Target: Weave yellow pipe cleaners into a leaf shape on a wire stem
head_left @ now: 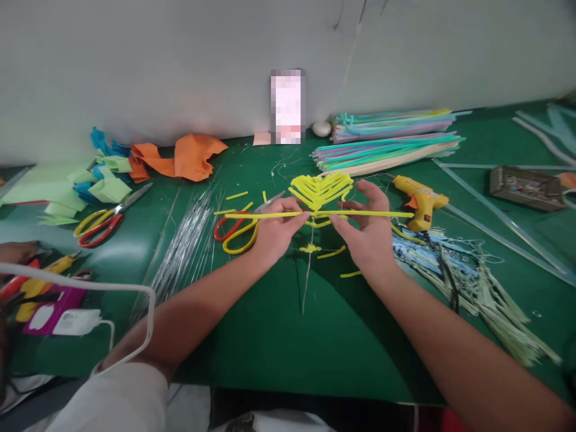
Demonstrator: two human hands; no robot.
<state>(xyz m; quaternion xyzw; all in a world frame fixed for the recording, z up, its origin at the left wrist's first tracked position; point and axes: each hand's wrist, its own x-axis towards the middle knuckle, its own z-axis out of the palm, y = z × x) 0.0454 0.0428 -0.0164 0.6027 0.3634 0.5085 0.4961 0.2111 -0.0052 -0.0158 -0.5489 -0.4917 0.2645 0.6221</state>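
A long yellow pipe cleaner (373, 213) runs straight across in front of me. My left hand (281, 227) pinches it left of its middle, and my right hand (366, 231) pinches it on the right with some fingers raised. Just behind it lies a leaf-shaped piece (320, 189) of folded yellow pipe cleaners. A thin wire stem (306, 288) points from there toward me, with a small yellow bit (310, 248) across it. Short yellow cut pieces (332, 252) are scattered around. Beside my left hand are red-and-yellow-handled scissors (238, 237), partly covered by it.
A yellow glue gun (420, 201) lies right of my right hand. Bundled pipe cleaners (391, 153), a propped phone (288, 108) and orange paper (195, 157) stand along the wall. Silver wires (186, 240) and more scissors (110, 219) are left. Another person's hand (18, 251) shows far left.
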